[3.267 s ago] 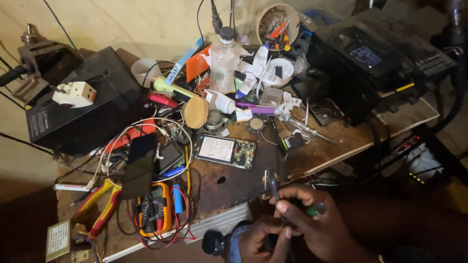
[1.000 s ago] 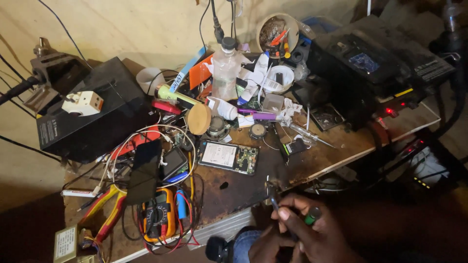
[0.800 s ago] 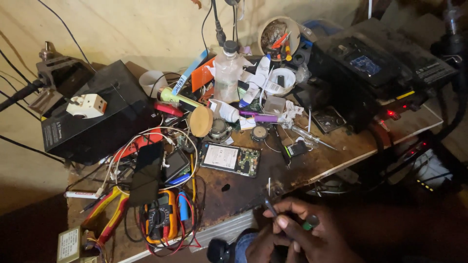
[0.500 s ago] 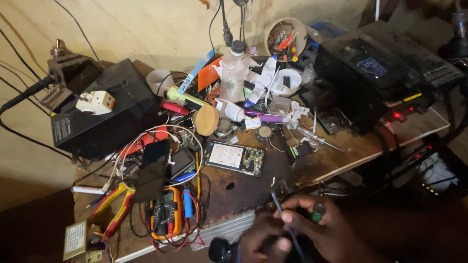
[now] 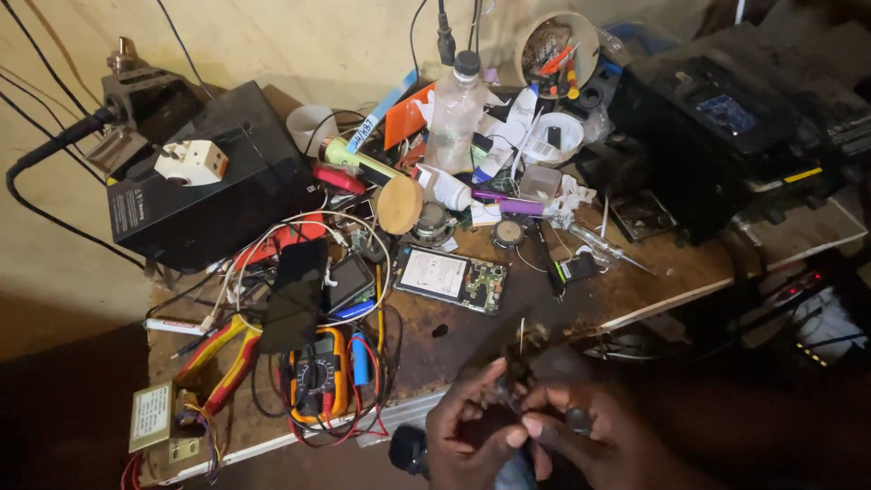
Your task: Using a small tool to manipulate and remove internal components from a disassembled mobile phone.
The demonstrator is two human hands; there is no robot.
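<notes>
Pinching a small dark part (image 5: 510, 392) between them, both hands are working at the counter's (image 5: 671, 272) near edge, below its cluttered top. The left hand (image 5: 472, 431) is curling its fingers around the part; the right hand (image 5: 581, 436) is pressing thumb and fingers together on it. An opened phone (image 5: 451, 275) is lying just above, a multimeter (image 5: 316, 374) well to the left.
</notes>
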